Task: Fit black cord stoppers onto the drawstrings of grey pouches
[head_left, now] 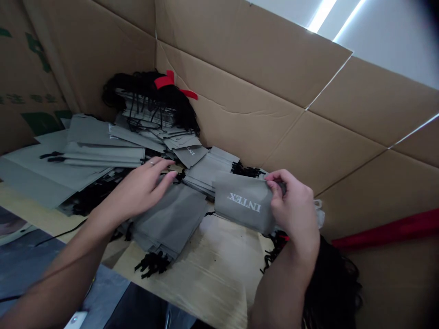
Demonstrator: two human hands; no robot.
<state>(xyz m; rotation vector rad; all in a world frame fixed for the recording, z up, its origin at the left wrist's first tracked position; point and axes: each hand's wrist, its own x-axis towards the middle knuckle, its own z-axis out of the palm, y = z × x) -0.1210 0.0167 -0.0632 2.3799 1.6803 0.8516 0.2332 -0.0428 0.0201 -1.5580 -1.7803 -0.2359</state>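
Pinched gray pouch (242, 202) just right of frame centre in right hand (295, 205), leftward from closed fingertips, long axis roughly left-right; had left hand (146, 185) farther off, fingers parted, seemingly empty, beside pouch stack (174, 219).
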